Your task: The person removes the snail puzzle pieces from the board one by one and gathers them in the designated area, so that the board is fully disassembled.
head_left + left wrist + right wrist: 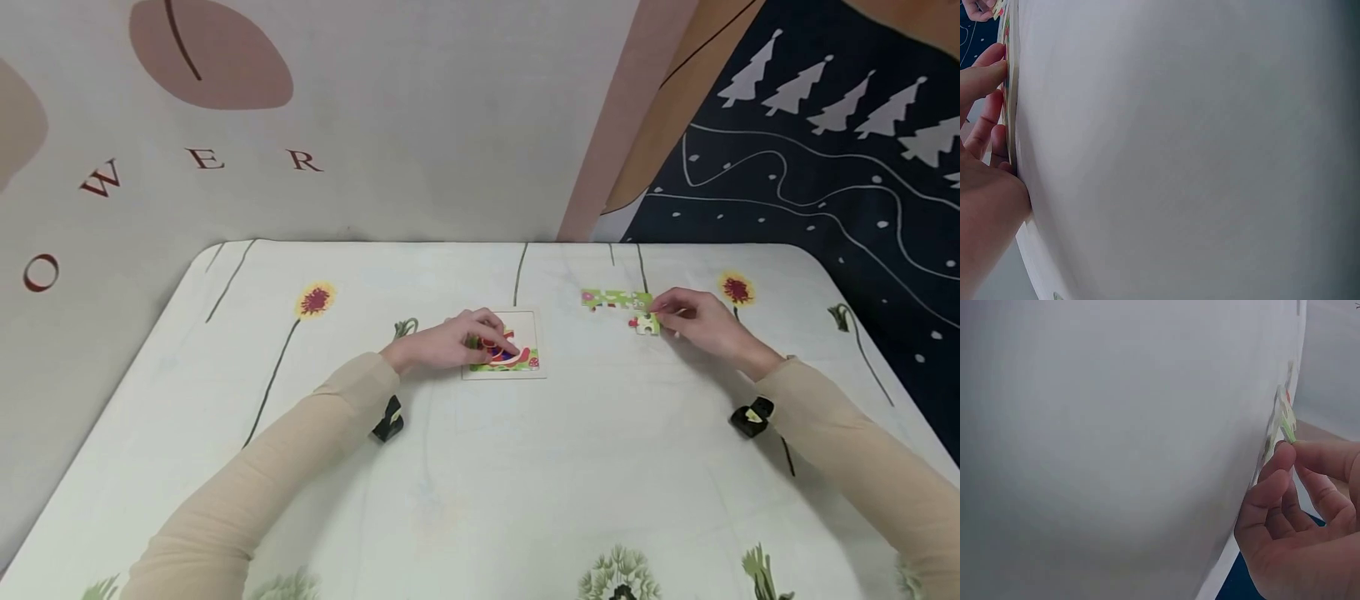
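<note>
In the head view, a square puzzle board (542, 346) with a pale border lies near the middle of the table, partly filled with colourful pieces. My left hand (463, 337) reaches over its left side, fingertips touching the picture and covering part of it. The left wrist view has those fingers lightly bent against the board's face. Further right, my right hand (693, 321) pinches a green and white puzzle piece (647, 325) with a bit of red, between thumb and fingertips. The right wrist view shows this puzzle piece (1287, 419) tilted close over the tabletop.
Just behind the pinched piece lies a row of joined green puzzle pieces (611, 298). A white cloth (480, 483) printed with flowers covers the table. Behind its far edge hangs a patterned backdrop (450, 125). Black wrist devices (388, 419) sit below both wrists.
</note>
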Demonstrator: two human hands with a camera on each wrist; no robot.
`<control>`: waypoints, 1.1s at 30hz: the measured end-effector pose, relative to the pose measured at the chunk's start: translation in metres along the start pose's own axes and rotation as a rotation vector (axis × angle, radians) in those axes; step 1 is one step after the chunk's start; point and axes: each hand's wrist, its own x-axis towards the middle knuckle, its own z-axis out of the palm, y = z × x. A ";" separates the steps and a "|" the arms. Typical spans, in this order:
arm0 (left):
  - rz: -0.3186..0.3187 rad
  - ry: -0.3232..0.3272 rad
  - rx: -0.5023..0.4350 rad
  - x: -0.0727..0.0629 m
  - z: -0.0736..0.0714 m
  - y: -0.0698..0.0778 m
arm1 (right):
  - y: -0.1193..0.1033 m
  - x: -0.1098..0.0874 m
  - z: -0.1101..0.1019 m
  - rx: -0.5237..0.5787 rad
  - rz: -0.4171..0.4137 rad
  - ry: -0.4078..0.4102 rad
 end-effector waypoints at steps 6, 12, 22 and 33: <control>-0.003 -0.002 -0.017 0.001 0.000 -0.001 | 0.004 0.001 -0.002 -0.017 0.007 -0.007; -0.004 -0.002 -0.033 0.000 0.001 -0.001 | 0.006 0.004 -0.001 -0.032 0.027 -0.009; -0.013 -0.001 -0.020 0.000 0.000 0.001 | 0.005 0.005 0.000 -0.023 0.058 -0.020; -0.017 0.004 0.036 -0.001 0.000 0.006 | 0.001 0.001 -0.001 -0.018 0.063 -0.021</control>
